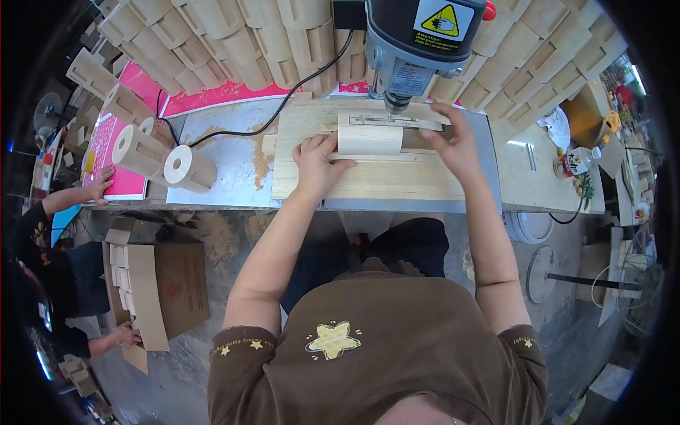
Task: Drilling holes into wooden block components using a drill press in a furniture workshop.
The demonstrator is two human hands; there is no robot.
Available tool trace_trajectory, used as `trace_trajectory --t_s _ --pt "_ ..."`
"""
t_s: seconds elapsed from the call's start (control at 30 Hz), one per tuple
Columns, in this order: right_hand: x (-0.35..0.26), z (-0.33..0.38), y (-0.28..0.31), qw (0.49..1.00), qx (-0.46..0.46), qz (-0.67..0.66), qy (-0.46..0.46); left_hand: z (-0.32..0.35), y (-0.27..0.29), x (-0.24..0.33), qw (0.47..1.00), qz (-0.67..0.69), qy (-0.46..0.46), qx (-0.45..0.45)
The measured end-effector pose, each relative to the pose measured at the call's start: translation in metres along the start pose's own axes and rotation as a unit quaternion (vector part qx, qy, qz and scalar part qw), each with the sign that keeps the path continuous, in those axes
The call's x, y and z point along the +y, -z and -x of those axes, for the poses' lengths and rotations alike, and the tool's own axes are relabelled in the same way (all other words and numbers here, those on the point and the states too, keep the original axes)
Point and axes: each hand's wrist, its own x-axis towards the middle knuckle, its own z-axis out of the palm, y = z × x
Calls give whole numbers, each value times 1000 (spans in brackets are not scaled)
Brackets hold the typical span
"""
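Observation:
A pale wooden cylinder (370, 140) lies sideways on a wooden board (397, 183), beneath the chuck (397, 103) of a drill press. A thin slotted strip (382, 121) runs along its far side. My left hand (316, 164) grips the cylinder's left end, fingers against that end and thumb stretched along the near side. At the right, my right hand (457, 142) pinches the end of the strip between thumb and fingers. Whether the drill bit touches the wood is too small to tell.
Slotted wooden cylinders (304, 42) are stacked high behind the drill press (418, 42); several more (190, 168) stand left. A black cable (273, 117) crosses the bench. At far left a co-worker's hand (127, 334) reaches into a cardboard box (177, 283). A bottle (577, 161) stands right.

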Motion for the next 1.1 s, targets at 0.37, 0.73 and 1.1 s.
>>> trace_trajectory --t_s 0.37,0.73,1.1 --pt "-82 -151 70 976 126 -123 126 -3 -4 -3 1000 -8 -5 -28" --pt "-127 -54 64 960 168 184 129 -1 -2 -7 999 18 -15 -40" --pt "-144 -85 75 972 135 189 48 -7 2 -3 996 68 -55 5"
